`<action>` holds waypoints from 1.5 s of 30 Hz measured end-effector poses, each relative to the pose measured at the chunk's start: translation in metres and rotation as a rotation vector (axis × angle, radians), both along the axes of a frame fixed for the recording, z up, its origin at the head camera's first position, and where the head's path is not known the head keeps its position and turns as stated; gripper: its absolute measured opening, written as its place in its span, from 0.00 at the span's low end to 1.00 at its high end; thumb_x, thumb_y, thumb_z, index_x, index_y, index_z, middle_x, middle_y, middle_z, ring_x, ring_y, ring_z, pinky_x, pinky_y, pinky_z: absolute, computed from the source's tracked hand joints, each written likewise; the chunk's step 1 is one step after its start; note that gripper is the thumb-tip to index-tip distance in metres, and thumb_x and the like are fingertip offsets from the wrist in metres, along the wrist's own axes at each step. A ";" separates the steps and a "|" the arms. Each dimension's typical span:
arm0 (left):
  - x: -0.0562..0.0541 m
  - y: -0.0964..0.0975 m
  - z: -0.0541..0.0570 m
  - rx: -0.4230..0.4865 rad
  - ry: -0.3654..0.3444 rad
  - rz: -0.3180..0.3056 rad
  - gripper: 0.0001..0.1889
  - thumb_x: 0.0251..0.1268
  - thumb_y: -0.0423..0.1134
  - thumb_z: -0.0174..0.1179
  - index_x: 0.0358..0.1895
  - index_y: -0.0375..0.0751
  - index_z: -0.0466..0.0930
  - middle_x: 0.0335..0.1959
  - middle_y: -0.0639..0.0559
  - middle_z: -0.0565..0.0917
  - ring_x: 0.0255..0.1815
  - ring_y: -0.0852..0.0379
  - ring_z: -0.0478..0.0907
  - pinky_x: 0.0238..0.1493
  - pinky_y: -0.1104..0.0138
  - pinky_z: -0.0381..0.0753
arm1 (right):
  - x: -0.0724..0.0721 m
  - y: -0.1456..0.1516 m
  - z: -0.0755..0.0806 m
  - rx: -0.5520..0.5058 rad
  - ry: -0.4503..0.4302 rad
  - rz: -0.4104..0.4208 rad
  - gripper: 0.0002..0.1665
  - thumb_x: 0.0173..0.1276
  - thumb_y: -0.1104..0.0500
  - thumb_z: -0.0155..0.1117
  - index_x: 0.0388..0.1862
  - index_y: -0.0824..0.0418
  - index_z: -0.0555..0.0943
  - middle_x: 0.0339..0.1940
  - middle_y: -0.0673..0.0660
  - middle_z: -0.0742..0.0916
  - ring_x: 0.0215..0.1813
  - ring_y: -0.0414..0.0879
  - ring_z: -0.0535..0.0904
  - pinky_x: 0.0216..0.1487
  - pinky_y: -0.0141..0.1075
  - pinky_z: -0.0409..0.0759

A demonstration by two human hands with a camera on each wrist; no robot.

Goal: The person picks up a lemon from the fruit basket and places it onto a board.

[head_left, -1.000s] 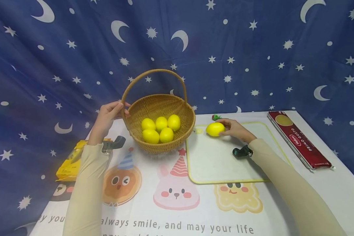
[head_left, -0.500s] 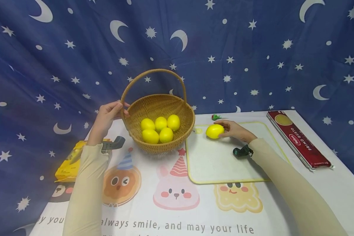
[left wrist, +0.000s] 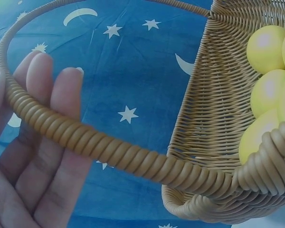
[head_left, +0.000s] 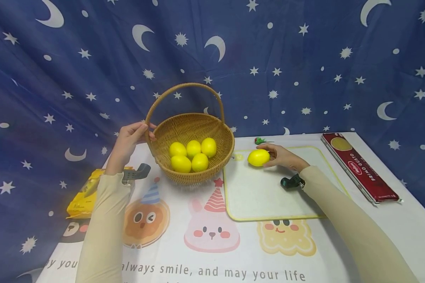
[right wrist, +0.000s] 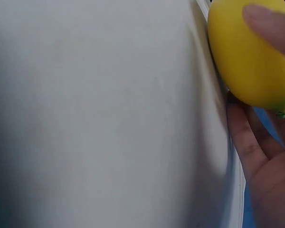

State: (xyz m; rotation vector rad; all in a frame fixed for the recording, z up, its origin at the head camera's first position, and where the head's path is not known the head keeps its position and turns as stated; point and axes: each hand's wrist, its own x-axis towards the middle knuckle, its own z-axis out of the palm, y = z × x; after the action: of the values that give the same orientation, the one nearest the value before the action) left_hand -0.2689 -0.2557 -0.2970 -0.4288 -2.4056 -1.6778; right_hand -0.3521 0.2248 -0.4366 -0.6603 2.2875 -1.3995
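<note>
A wicker basket (head_left: 194, 124) with a tall arched handle stands at the back, tipped toward me. Several yellow lemons (head_left: 193, 149) are grouped in its lower part. My left hand (head_left: 126, 140) holds the left side of the handle (left wrist: 90, 142) between thumb and fingers. Over the upper left of a white board with a yellow border (head_left: 265, 196), my right hand (head_left: 285, 157) grips another lemon (head_left: 258, 157). In the right wrist view the thumb lies on one side of that lemon (right wrist: 251, 52) and fingers on the other.
A red PRIMO GUSTO pack (head_left: 357, 169) lies right of the board. Behind the board is a small red and green item (head_left: 259, 140). A yellow bag (head_left: 83, 200) sits left, partly behind the left sleeve. A starry blue curtain (head_left: 248, 51) hangs behind the table.
My right hand has brought its lemon slightly lower over the board. The left hand and the basket have stayed in place.
</note>
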 end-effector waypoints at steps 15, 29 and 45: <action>-0.001 0.000 0.001 -0.019 0.001 0.006 0.18 0.73 0.45 0.47 0.47 0.32 0.77 0.25 0.68 0.82 0.32 0.70 0.82 0.41 0.78 0.80 | 0.002 0.001 0.001 0.016 0.004 -0.042 0.44 0.53 0.68 0.71 0.68 0.64 0.63 0.69 0.66 0.68 0.69 0.59 0.65 0.63 0.30 0.71; 0.000 -0.002 0.000 0.002 -0.007 -0.004 0.10 0.72 0.45 0.48 0.39 0.53 0.80 0.25 0.68 0.83 0.32 0.70 0.82 0.42 0.79 0.80 | 0.001 0.003 0.004 0.050 0.012 -0.009 0.48 0.54 0.66 0.72 0.70 0.66 0.59 0.71 0.67 0.65 0.71 0.62 0.61 0.70 0.53 0.62; -0.001 -0.008 -0.001 0.059 -0.018 -0.054 0.09 0.70 0.43 0.51 0.42 0.48 0.81 0.27 0.63 0.85 0.33 0.65 0.84 0.41 0.78 0.80 | -0.003 0.023 0.054 0.044 -0.023 0.023 0.42 0.62 0.64 0.65 0.71 0.65 0.56 0.71 0.69 0.63 0.70 0.65 0.62 0.66 0.51 0.69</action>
State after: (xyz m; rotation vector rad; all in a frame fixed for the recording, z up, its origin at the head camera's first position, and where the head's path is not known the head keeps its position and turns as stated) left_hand -0.2702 -0.2637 -0.2985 -0.4763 -2.3702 -1.7777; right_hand -0.3551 0.2475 -0.3829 -0.6518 2.2789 -1.3362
